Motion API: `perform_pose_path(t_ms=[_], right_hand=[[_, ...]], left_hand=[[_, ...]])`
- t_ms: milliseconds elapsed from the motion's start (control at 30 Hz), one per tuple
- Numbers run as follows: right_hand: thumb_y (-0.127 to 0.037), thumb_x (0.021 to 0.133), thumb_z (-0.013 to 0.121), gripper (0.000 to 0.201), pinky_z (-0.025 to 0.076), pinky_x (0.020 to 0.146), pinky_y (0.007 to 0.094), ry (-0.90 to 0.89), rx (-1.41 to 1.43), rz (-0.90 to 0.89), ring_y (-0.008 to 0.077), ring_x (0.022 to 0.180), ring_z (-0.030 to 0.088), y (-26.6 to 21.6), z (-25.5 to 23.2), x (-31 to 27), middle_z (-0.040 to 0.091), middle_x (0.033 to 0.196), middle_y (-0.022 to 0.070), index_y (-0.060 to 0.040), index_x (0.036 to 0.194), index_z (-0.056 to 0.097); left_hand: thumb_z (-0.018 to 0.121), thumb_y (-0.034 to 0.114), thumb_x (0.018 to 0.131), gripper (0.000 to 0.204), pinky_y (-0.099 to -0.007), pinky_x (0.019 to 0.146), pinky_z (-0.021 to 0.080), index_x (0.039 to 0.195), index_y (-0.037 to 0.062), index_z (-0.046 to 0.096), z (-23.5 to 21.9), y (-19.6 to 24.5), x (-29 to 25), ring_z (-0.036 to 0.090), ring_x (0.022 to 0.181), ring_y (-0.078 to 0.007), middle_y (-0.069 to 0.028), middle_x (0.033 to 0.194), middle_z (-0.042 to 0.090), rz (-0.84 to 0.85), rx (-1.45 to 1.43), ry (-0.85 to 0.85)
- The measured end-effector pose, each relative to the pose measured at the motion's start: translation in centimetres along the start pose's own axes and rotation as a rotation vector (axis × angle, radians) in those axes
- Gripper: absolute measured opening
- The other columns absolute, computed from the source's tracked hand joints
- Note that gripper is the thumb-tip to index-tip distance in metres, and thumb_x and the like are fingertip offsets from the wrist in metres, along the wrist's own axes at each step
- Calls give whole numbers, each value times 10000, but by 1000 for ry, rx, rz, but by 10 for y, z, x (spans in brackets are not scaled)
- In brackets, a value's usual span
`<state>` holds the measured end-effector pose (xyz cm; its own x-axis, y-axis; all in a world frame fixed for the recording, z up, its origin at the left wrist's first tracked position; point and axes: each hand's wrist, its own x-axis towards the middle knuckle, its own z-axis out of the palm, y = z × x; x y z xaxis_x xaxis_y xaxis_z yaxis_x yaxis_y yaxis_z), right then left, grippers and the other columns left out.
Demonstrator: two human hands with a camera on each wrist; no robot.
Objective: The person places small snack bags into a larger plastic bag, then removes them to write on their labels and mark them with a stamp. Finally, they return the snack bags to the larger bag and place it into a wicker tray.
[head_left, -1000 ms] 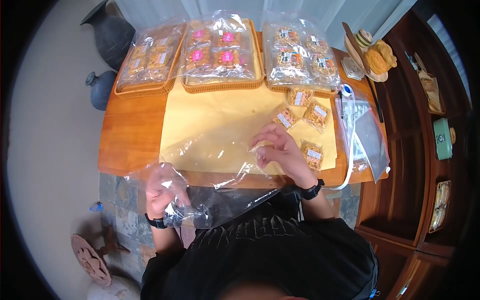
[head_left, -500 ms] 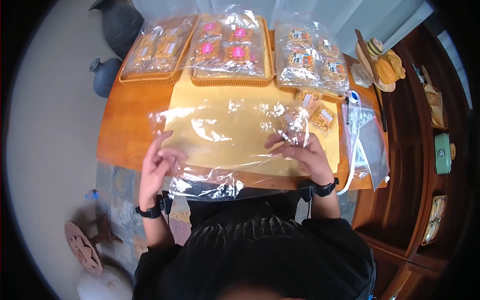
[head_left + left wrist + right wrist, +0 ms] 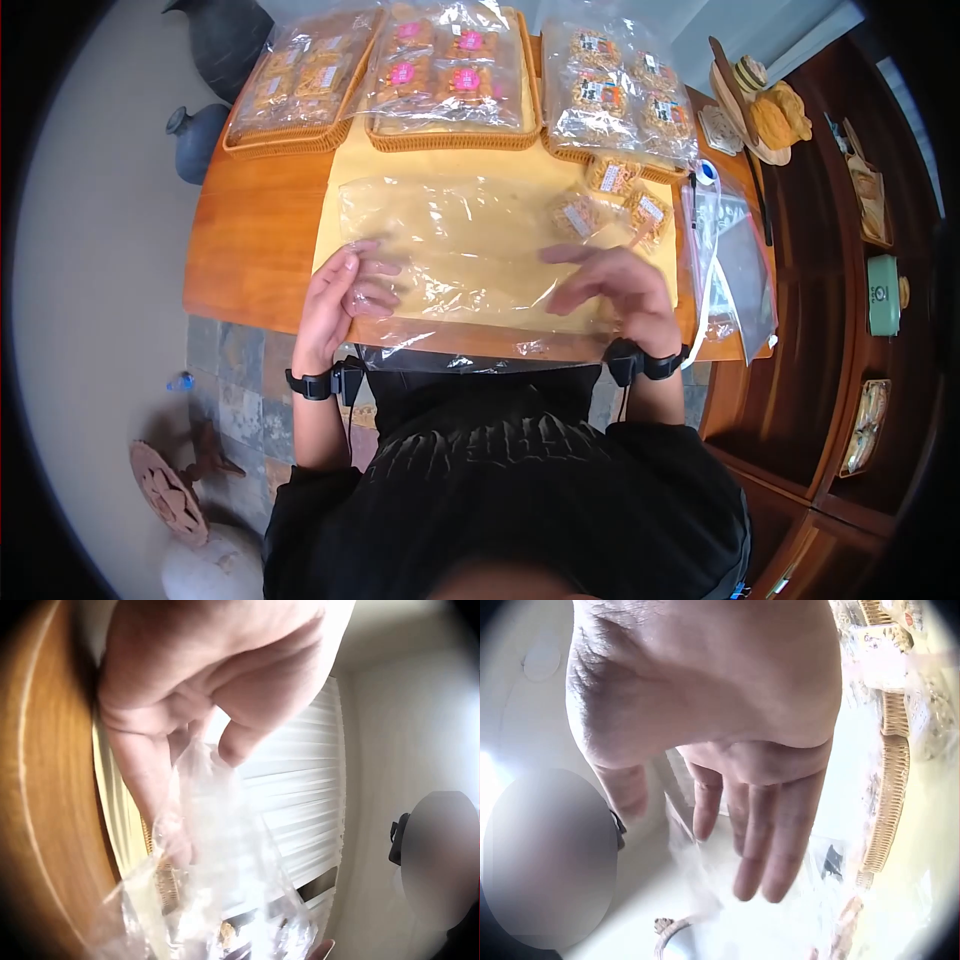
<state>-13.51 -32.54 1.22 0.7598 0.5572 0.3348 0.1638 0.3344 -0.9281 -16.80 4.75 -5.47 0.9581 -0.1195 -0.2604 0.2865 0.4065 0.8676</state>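
Observation:
A large clear plastic bag (image 3: 450,235) spreads between the two hands, above the yellow paper (image 3: 328,235) and the table's front edge. My left hand (image 3: 335,295) pinches its left side; the left wrist view shows the gathered plastic (image 3: 202,780) between thumb and fingers. At the bag's right side is my right hand (image 3: 630,290), fingers loosely extended with nothing gripped between them, the thumb apart from the fingers (image 3: 780,840) in the right wrist view. Small snack packets with white labels (image 3: 613,177) lie just beyond this hand, one seen through the plastic.
Three wicker baskets (image 3: 455,140) line the table's back, each under clear bags of packaged snacks (image 3: 600,95). Zip bags (image 3: 725,260), a white strap (image 3: 708,300) and a tape roll lie at right. Dark vases (image 3: 205,145) stand at left, wooden shelves (image 3: 800,330) at right.
The bag has gone from crumpled over the left hand to spread out flat between the hands. The left hand has come out from behind the plastic; the right hand has moved right and loosened its pinch.

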Motion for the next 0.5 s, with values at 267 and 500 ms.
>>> perform_pose_path(t_ms=[267,500], right_hand=[[-67,903,675,200,488,632,252,665,-775,351,149,689,619,1,-78,-1,702,885,66,-13,1095,668],[-340,807,790,513,533,754,449,197,-1557,485,375,827,683,9,-47,34,714,969,179,-26,1177,621]], left_hand=[[461,159,1060,359,-325,586,614,1382,1,468,-36,-17,11,713,695,-261,-210,1056,691,161,-339,-58],[468,138,1053,359,-312,580,611,1387,8,466,-38,-18,9,705,675,-232,-191,1027,691,189,-404,-103]])
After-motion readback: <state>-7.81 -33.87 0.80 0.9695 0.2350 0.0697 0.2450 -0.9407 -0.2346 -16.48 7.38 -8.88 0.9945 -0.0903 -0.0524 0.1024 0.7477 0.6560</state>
